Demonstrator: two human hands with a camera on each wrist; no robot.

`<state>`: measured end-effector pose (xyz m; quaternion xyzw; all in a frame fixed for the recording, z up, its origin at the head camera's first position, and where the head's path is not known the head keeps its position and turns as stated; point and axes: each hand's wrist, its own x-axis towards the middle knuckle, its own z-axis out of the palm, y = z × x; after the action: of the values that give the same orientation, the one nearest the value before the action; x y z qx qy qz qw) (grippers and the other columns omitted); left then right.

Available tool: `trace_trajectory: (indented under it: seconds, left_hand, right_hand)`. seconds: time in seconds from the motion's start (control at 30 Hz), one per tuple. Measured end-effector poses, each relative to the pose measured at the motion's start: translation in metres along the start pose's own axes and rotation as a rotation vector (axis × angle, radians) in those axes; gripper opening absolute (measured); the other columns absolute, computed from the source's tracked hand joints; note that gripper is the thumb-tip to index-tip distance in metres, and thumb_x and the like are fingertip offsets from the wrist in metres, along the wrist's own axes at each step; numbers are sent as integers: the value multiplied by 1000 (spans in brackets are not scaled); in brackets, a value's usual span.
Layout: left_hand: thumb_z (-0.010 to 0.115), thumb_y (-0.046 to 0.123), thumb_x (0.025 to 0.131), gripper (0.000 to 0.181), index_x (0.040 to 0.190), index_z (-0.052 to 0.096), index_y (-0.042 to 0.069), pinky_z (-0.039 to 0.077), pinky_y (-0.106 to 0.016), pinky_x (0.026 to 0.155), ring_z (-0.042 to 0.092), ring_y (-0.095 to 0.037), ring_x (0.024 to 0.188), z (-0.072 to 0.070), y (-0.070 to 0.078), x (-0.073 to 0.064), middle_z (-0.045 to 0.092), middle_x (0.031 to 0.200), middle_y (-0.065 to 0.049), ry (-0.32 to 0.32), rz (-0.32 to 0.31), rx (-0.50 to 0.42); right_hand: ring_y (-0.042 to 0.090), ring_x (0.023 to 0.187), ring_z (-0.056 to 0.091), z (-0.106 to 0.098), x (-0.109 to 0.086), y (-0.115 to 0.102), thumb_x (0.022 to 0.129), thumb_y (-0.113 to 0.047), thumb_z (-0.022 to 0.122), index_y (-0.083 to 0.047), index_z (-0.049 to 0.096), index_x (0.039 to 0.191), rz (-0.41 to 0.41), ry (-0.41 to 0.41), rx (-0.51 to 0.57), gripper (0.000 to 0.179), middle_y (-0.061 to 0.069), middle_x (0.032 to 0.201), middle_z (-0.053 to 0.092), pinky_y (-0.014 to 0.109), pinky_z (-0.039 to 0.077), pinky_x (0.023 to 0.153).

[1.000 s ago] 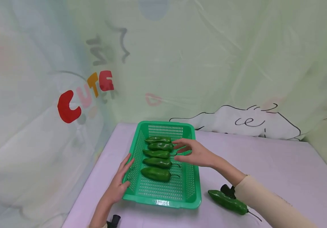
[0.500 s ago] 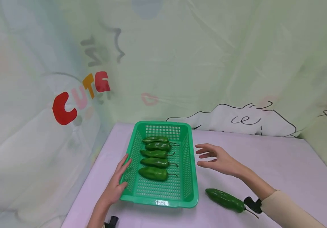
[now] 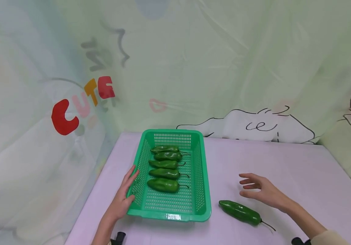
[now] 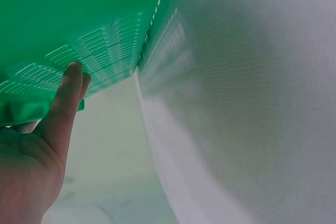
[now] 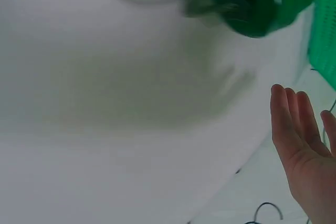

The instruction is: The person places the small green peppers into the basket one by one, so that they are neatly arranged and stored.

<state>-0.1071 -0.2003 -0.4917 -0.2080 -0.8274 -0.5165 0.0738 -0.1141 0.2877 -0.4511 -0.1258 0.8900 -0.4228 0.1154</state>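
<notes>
A green plastic basket point(image 3: 207, 183) stands on the table, with several long green peppers point(image 3: 163, 185) lying in a row inside, stems to the right. My left hand point(image 3: 121, 199) holds the basket's left side, thumb over the rim. The left wrist view shows fingers point(image 4: 67, 90) against the slotted outer wall. To the right of the basket, a single green pepper point(image 3: 239, 212) lies on the table, its stem toward the lower right. My right hand point(image 3: 264, 191) hovers above and right of that pepper, fingers slightly bent and holding nothing. The right wrist view shows the pepper blurred.
A pale lilac cloth covers the table point(image 3: 224, 163). Behind and to the left hang printed curtains point(image 3: 209, 68), close to the table's far edge. Dark camera mounts point(image 3: 300, 241) sit at both wrists.
My right hand has moved out of the basket, rightward and toward me, to near the loose pepper. My left hand stays on the basket; the head view has shifted slightly.
</notes>
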Motion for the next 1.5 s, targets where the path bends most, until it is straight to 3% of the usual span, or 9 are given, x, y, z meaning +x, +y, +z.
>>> trace_trajectory:
  seconds: [0.23,0.53,0.63,0.83,1.0,1.17,1.37,1.5]
  left_hand:
    - [43,-23,67,89,152,30,-2,18,-72,105,7,-44,147,0,-1,0,12,163,-16,-13,3,-30]
    - [43,-22,67,89,152,31,-1,17,-72,105,7,-44,148,-1,0,0,13,163,-15,-6,-3,-25]
    - [43,-22,66,89,152,31,-2,16,-73,105,7,-44,148,-2,0,1,13,163,-15,-4,-3,-24]
    - [43,-22,66,90,152,31,-1,14,-73,106,6,-44,148,-2,0,1,12,163,-15,-1,-8,-32]
    - [42,-22,66,90,153,30,-2,14,-73,105,7,-45,147,-1,1,0,13,163,-16,-4,-13,-40]
    - [41,-22,66,89,152,31,-2,16,-73,105,7,-45,147,0,1,0,13,163,-17,-5,-9,-48]
    - [42,-22,67,89,152,30,-3,16,-73,105,6,-44,148,0,1,0,12,163,-16,-10,-10,-59]
    - [41,-23,66,89,152,30,-3,17,-72,105,7,-44,147,0,-1,-1,12,163,-16,-4,-12,-54]
  right_hand:
    - [40,111,61,8,-19,33,89,-21,71,4,42,144,44,-47,91,67,26,127,59,30,54,77]
    - [43,109,60,20,-28,45,87,-16,73,8,39,144,27,-36,167,71,30,126,57,30,56,77]
    - [36,106,63,25,-28,47,85,-17,76,7,40,144,19,-35,162,73,27,125,59,27,55,76]
    - [6,98,64,33,-28,49,81,-17,80,7,44,141,-18,-35,161,74,25,123,61,25,54,76]
    - [1,94,62,41,-30,55,75,-19,85,6,53,133,-131,20,90,70,15,114,67,24,54,73]
    - [1,89,63,45,-32,52,71,-22,87,4,60,125,-192,72,-5,66,2,104,71,24,52,70]
    - [3,87,64,39,-28,42,74,-21,85,5,58,129,-135,35,28,67,6,105,69,24,53,69]
    - [6,88,64,32,-20,29,75,-18,84,7,55,130,-140,55,42,67,11,106,69,27,55,68]
